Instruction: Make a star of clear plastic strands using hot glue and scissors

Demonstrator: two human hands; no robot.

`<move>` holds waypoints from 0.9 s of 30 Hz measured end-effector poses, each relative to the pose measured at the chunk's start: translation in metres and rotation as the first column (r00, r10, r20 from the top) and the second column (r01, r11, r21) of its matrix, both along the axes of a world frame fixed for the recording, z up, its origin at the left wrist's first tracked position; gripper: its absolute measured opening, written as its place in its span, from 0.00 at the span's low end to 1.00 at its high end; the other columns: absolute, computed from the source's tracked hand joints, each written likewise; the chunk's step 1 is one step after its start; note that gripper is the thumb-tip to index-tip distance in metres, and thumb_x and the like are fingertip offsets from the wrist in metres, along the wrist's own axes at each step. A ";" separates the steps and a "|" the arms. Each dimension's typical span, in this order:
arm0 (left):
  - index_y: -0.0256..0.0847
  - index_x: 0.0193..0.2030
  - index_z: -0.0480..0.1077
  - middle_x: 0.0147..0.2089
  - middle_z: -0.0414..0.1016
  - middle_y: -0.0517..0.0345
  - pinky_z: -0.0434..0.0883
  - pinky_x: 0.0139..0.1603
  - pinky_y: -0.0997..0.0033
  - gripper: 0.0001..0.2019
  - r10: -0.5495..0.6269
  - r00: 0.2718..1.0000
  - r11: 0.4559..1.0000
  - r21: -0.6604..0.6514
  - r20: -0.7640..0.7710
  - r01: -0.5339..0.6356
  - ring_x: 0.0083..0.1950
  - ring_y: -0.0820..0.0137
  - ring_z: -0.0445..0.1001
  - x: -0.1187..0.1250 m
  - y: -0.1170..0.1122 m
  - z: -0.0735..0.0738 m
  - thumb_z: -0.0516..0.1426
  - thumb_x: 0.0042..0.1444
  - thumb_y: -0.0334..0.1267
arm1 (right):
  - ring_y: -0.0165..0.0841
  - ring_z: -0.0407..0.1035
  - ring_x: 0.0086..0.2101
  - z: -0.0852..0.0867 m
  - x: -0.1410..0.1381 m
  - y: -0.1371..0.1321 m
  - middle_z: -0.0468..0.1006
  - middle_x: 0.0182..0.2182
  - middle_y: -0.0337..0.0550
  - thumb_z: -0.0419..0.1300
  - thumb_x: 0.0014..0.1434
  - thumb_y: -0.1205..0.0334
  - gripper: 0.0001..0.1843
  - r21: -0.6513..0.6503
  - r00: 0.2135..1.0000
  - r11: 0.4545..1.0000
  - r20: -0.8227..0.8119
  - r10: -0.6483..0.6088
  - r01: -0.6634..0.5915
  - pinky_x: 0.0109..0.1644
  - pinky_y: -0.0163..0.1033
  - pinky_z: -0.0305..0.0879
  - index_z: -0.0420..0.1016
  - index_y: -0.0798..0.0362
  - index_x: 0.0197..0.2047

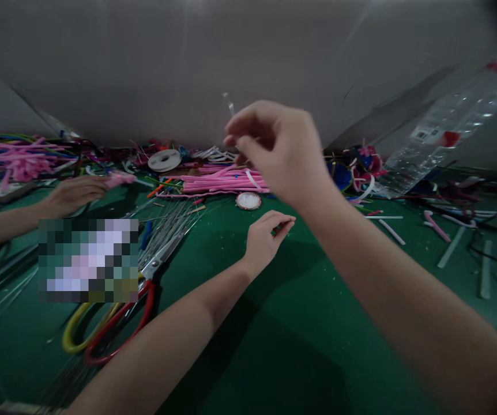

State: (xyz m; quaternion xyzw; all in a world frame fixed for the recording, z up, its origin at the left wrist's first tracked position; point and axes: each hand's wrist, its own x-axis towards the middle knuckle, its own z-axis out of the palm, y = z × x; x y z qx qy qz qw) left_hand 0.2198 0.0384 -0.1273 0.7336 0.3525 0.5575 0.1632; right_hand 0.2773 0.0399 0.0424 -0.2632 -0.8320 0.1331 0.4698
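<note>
My right hand (281,153) is raised over the green table, its fingers curled in a pinch. A thin clear strip (230,104) sticks up beyond those fingertips, blurred at the end. Lower down and nearer, my left hand (266,237) pinches thumb and fingers together; whatever is between them is too small to make out. Just past my left hand lies a small round white disc (248,200) with a reddish rim. Behind it rests a bundle of pink fuzzy stems (218,181).
Scissors (155,265) with red and yellow handles lie left on thin wires (174,219). Another person's hand (78,193) holds a pink fuzzy piece (121,178) at left. A white spool (164,160) sits behind; a plastic bottle (443,129) leans at right near scattered strips (451,248).
</note>
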 end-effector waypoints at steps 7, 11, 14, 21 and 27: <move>0.38 0.37 0.71 0.37 0.73 0.54 0.72 0.35 0.71 0.06 -0.030 0.996 0.999 -0.033 0.082 0.032 0.35 0.73 0.72 0.004 -0.002 0.006 0.54 0.57 0.34 | 0.30 0.73 0.31 0.009 0.064 0.002 0.78 0.37 0.41 0.57 0.55 0.59 0.14 -0.184 0.962 0.970 -0.192 -0.197 0.162 0.30 0.35 0.69 0.71 0.55 0.43; 0.38 0.37 0.72 0.37 0.73 0.53 0.72 0.35 0.71 0.06 -0.016 0.998 0.999 -0.029 0.066 0.018 0.36 0.71 0.73 0.003 -0.001 0.005 0.54 0.56 0.34 | 0.28 0.69 0.23 -0.007 0.101 0.003 0.78 0.32 0.45 0.54 0.57 0.52 0.15 -0.161 0.900 0.906 -0.138 -0.414 0.392 0.25 0.36 0.65 0.74 0.53 0.37; 0.39 0.38 0.72 0.37 0.73 0.53 0.72 0.34 0.71 0.07 -0.009 0.998 0.998 -0.061 0.062 0.013 0.35 0.72 0.72 0.003 -0.002 0.006 0.54 0.56 0.34 | 0.29 0.67 0.22 -0.025 0.127 0.003 0.76 0.24 0.43 0.56 0.55 0.51 0.15 -0.120 0.859 0.851 0.077 -0.506 0.511 0.25 0.36 0.61 0.77 0.54 0.33; 0.39 0.36 0.72 0.36 0.73 0.55 0.72 0.35 0.70 0.06 -0.012 0.994 0.999 -0.042 0.107 0.017 0.35 0.72 0.72 0.006 -0.001 0.006 0.55 0.56 0.34 | 0.32 0.67 0.24 -0.074 0.153 -0.007 0.75 0.23 0.42 0.56 0.54 0.52 0.14 -0.169 0.734 0.730 0.344 -0.585 0.662 0.25 0.37 0.58 0.77 0.52 0.32; 0.40 0.42 0.71 0.37 0.74 0.55 0.73 0.38 0.69 0.08 -0.003 0.994 0.996 -0.091 0.109 0.013 0.36 0.72 0.74 0.006 -0.002 0.006 0.55 0.55 0.35 | 0.33 0.68 0.24 -0.095 0.151 -0.012 0.76 0.22 0.41 0.55 0.54 0.53 0.12 -0.206 0.750 0.754 0.428 -0.504 0.624 0.25 0.36 0.58 0.76 0.50 0.28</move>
